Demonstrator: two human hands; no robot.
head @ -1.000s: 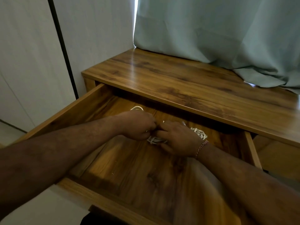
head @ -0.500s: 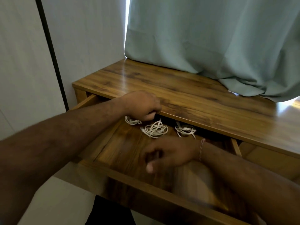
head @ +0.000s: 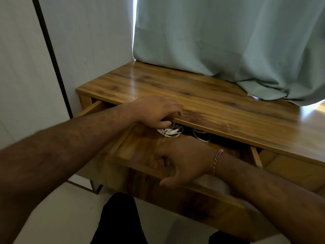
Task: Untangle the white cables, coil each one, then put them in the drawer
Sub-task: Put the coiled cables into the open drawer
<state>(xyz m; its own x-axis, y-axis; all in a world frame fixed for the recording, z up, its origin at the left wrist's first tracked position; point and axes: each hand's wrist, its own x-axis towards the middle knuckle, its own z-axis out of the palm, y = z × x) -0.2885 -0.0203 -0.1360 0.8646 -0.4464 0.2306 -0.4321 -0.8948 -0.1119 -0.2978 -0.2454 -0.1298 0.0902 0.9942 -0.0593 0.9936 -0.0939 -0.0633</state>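
**Inspector:** At the drawer's front rail, the right hand lies over the edge with its fingers curled around the front panel, thumb below; it grasps the drawer. A red-and-white thread band circles that wrist.

**Clerk:** And the left hand?

**Inspector:** The left hand sits at the desk's front lip, fingers bent down towards the gap above the drawer. Whether it pinches a cable or merely rests there cannot be told; the fingertips are hidden.

**Clerk:** Location of the cables?

**Inspector:** One coiled white cable lies on the drawer floor just below the left hand. A second coil lies to its right, in shadow under the desk top. Any further coil is not visible. None remains on the desk top.

**Clerk:** Step in hand?

**Inspector:** Judged from this layout, the coiling and stowing appear finished; closing the drawer seems to be what is left, though that lies beyond the stated task.

**Clerk:** Requirement for the next move?

**Inspector:** The left hand should clear the gap first, or its fingers risk being caught between drawer and desk. The right hand can then push straight inward, evenly, so the coils do not slide or snag.

**Clerk:** Surroundings?

**Inspector:** A pale green curtain drapes onto the desk's rear right.
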